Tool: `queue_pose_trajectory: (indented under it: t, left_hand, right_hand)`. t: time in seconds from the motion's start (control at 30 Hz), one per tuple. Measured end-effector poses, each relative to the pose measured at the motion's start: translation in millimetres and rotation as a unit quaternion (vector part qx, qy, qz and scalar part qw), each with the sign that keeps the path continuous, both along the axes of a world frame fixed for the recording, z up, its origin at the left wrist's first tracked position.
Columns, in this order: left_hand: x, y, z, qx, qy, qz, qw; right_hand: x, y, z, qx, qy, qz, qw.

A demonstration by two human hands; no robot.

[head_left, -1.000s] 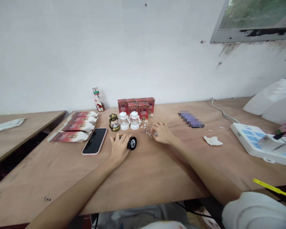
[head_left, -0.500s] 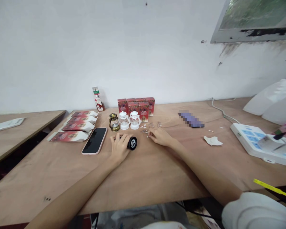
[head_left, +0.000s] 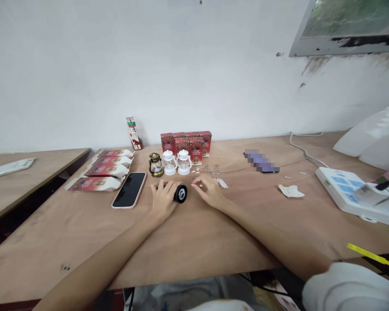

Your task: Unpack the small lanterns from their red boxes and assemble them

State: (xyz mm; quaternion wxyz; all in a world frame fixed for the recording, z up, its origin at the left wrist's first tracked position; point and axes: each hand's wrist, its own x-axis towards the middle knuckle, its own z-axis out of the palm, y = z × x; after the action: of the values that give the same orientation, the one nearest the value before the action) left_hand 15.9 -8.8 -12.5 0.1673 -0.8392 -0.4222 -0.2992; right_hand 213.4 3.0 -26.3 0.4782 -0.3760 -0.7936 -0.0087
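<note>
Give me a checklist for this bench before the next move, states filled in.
1. Left hand on the black round-ended item: ok.
2. Right hand holding a small piece: cannot tell.
3. Small white pieces gathered in one pile: not ok, scattered.
4. Two white lanterns upright: ok.
5. Black-screened phone apart from left hand: ok.

The boxes (head_left: 196, 151) are red, the two small lanterns (head_left: 183, 163) white, the wall (head_left: 149, 65) pale grey.
</note>
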Motion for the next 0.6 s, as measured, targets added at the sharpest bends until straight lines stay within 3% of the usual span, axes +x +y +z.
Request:
queue_pose_trajectory:
  t: [0.17,0.6]
  left_hand:
    - [-0.4,0.7,-0.3,0.028,0.000,-0.008,1.000]
    - [0.9,-0.5,-0.2,0.016,0.020,-0.002,1.000]
  right_hand:
    - [-28.5,-20.1,0.1,0.008,0.068,0.079,0.995]
    - [-34.9,-20.2,-0.7,-0.085,0.118,0.109,0.983]
